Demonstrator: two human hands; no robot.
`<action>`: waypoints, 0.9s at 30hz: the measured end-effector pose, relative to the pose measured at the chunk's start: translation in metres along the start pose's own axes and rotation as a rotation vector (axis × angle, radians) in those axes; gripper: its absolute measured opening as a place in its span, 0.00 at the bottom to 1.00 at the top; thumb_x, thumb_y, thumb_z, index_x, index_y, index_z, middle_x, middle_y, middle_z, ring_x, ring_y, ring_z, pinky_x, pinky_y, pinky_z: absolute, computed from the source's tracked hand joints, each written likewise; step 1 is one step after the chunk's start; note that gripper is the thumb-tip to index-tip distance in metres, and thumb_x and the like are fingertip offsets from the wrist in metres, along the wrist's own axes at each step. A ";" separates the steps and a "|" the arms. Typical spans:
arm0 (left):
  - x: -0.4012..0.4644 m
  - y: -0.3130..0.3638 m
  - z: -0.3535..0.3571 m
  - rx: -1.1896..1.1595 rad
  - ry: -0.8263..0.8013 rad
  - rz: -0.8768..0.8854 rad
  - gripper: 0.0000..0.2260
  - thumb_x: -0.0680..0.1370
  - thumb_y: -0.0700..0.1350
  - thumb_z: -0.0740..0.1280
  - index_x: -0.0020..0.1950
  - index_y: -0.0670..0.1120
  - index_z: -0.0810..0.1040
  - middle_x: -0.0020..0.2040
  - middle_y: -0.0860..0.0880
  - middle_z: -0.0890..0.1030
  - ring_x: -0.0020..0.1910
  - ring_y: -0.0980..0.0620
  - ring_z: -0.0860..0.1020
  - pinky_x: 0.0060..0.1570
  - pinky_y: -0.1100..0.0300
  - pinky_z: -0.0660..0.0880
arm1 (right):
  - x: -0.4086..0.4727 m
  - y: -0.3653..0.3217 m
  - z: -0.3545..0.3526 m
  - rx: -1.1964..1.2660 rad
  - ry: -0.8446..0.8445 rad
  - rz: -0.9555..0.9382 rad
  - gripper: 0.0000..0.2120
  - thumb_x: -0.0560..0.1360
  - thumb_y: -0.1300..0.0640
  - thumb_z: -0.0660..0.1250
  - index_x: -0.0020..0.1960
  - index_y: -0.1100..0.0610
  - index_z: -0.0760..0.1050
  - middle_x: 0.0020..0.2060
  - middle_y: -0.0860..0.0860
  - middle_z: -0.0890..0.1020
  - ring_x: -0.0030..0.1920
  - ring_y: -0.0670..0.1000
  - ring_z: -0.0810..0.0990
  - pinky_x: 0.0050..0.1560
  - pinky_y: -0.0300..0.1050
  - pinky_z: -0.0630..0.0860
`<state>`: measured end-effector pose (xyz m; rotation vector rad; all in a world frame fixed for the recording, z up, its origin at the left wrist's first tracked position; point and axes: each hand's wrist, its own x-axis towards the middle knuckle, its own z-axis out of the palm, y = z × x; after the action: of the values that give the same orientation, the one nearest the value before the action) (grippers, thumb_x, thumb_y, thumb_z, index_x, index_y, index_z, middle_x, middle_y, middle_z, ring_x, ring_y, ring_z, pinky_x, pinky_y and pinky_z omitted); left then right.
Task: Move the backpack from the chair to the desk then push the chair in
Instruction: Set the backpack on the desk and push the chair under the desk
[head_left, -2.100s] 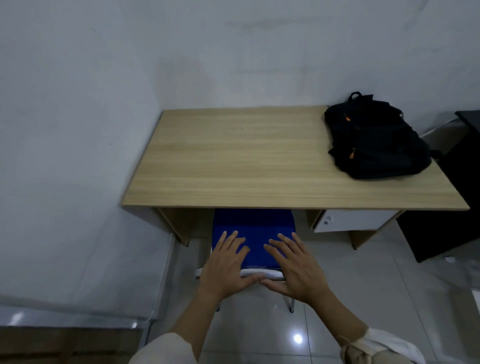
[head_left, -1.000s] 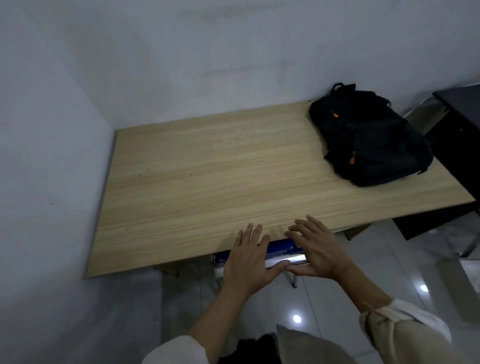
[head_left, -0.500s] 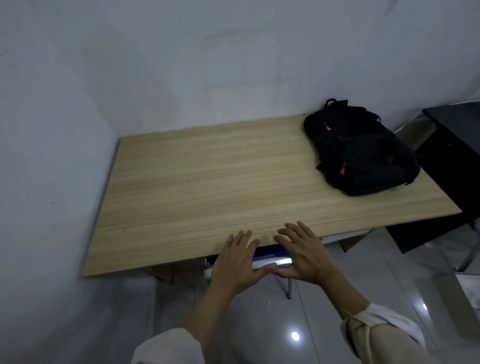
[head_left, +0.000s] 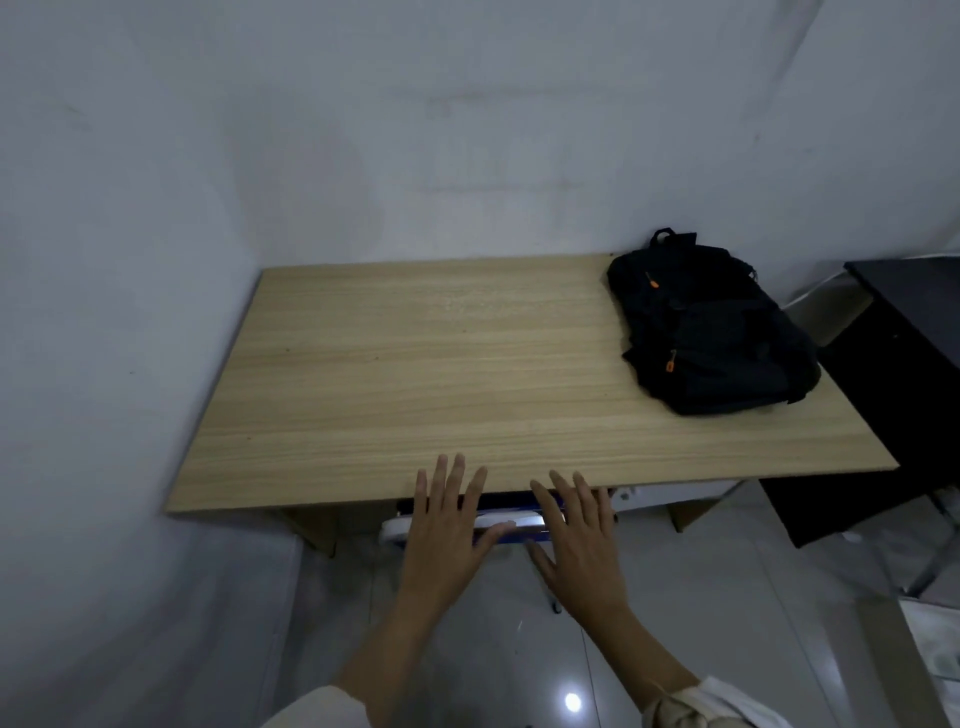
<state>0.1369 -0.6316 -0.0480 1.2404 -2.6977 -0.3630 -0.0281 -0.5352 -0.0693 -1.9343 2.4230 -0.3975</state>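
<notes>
The black backpack (head_left: 711, 332) with orange zipper pulls lies flat on the far right part of the wooden desk (head_left: 415, 374). The blue chair (head_left: 514, 506) is tucked under the desk's front edge; only a strip of blue seat and its white back rail show. My left hand (head_left: 447, 525) and my right hand (head_left: 576, 535) lie flat on that rail with fingers spread, the fingertips reaching the desk's edge. Neither hand grips anything.
White walls close the desk in at the back and left. A white drawer unit (head_left: 670, 491) hangs under the desk's right side. A black cabinet (head_left: 893, 364) stands just right of the desk. The floor (head_left: 467, 649) is glossy tile.
The chair has slid further under the desk with both hands on its back rail. My view has swung and lifted; the backpack has not moved.
</notes>
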 end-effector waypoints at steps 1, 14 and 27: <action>-0.011 0.003 0.004 0.018 0.033 0.005 0.30 0.79 0.63 0.51 0.76 0.47 0.58 0.78 0.41 0.56 0.77 0.40 0.54 0.74 0.44 0.44 | -0.005 0.001 0.001 -0.023 -0.008 -0.013 0.36 0.73 0.43 0.67 0.76 0.52 0.58 0.75 0.57 0.64 0.76 0.60 0.57 0.72 0.64 0.54; -0.023 -0.034 -0.005 0.186 -0.143 0.047 0.41 0.77 0.43 0.62 0.72 0.62 0.32 0.76 0.46 0.30 0.75 0.39 0.32 0.70 0.43 0.29 | -0.010 -0.015 0.005 0.073 -0.126 0.063 0.49 0.66 0.43 0.69 0.78 0.48 0.44 0.78 0.57 0.45 0.76 0.66 0.36 0.70 0.75 0.40; -0.038 0.015 -0.001 0.256 -0.141 -0.176 0.44 0.78 0.51 0.64 0.71 0.52 0.26 0.75 0.41 0.30 0.75 0.37 0.33 0.74 0.39 0.39 | -0.023 0.013 -0.012 -0.039 -0.293 -0.090 0.48 0.74 0.48 0.63 0.72 0.42 0.25 0.74 0.53 0.27 0.72 0.63 0.25 0.73 0.68 0.35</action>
<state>0.1511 -0.5937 -0.0438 1.5844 -2.8304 -0.1312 -0.0369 -0.5082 -0.0635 -1.9619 2.1818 -0.0614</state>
